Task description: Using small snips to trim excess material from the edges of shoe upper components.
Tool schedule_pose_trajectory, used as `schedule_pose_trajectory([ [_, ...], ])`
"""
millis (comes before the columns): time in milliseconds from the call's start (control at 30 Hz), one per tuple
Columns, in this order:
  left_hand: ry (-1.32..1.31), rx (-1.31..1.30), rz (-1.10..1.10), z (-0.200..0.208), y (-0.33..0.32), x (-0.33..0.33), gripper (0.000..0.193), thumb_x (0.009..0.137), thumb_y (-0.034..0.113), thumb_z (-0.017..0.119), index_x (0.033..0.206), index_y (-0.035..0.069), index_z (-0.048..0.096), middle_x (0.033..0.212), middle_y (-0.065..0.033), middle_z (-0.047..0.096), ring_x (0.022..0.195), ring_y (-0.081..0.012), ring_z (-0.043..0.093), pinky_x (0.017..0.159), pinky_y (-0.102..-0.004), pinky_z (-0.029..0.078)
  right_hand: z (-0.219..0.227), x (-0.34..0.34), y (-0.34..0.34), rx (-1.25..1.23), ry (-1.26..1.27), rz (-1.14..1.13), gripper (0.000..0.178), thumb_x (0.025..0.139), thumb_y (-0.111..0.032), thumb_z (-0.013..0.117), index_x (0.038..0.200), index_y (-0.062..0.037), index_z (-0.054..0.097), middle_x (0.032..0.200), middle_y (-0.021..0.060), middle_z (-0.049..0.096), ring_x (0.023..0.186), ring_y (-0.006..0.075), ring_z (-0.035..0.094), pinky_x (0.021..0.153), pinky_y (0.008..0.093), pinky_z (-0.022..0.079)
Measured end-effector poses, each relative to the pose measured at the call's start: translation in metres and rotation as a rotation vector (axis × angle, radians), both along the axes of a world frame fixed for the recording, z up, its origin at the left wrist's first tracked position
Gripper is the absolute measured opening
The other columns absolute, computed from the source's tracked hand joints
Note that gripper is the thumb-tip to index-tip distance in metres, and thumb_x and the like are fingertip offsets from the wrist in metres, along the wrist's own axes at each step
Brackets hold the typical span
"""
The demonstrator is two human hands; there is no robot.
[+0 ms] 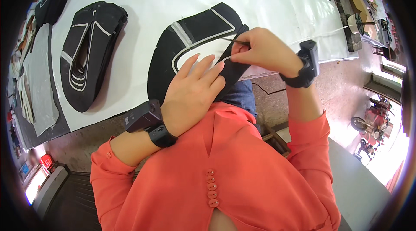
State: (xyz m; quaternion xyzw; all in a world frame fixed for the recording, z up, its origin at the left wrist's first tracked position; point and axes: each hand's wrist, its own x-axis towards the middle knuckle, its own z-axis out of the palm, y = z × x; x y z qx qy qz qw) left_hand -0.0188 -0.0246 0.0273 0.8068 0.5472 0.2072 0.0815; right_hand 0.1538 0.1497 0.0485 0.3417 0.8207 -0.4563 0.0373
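A black fabric piece (161,55), shaped like a shoe upper, lies at the near edge of the white-covered table (286,14). Narrow white tape (203,42) lines its long curved opening, and a wider pale band crosses one side. My left hand (193,90) rests flat on the near side of the piece, fingers stretched toward the opening. At its right end, my right hand (260,48) pinches a thin white strip (226,59) between thumb and finger. A slim dark pointed tool (235,40) also sticks out from that hand; its kind is hidden by the fingers.
A stack of similar black pieces (89,57) lies at the left, with more black fabric (54,3) beyond. On the right edge stands a white spool (356,24), a pale strip running from it across the table. A wooden stool (277,140) shows below the table.
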Motion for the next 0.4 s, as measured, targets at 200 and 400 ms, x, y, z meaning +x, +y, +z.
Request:
schedule_pose_trajectory([
  [200, -0.015, 0.015, -0.008, -0.001, 0.006, 0.001, 0.011, 0.086, 0.010, 0.062, 0.095, 0.005, 0.064, 0.126, -0.0088, 0.065, 0.126, -0.0308, 0.057, 0.111, -0.0485, 0.043, 0.004, -0.009, 0.007, 0.074, 0.008, -0.042, 0.023, 0.080, -0.019, 0.076, 0.083, 0.0034, 0.071, 0.063, 0.0063, 0.060, 0.059, 0.0130, 0.054, 0.058, 0.0296, 0.045],
  [400, -0.005, -0.007, -0.003, 0.000, 0.010, 0.003, 0.018, 0.084, 0.010, 0.063, 0.101, 0.006, 0.066, 0.126, -0.0095, 0.066, 0.126, -0.0306, 0.057, 0.112, -0.0485, 0.042, -0.007, -0.006, 0.014, 0.118, -0.083, -0.047, 0.021, 0.080, -0.025, 0.073, 0.079, -0.0039, 0.074, 0.063, 0.0071, 0.067, 0.056, 0.0187, 0.061, 0.058, 0.0333, 0.050],
])
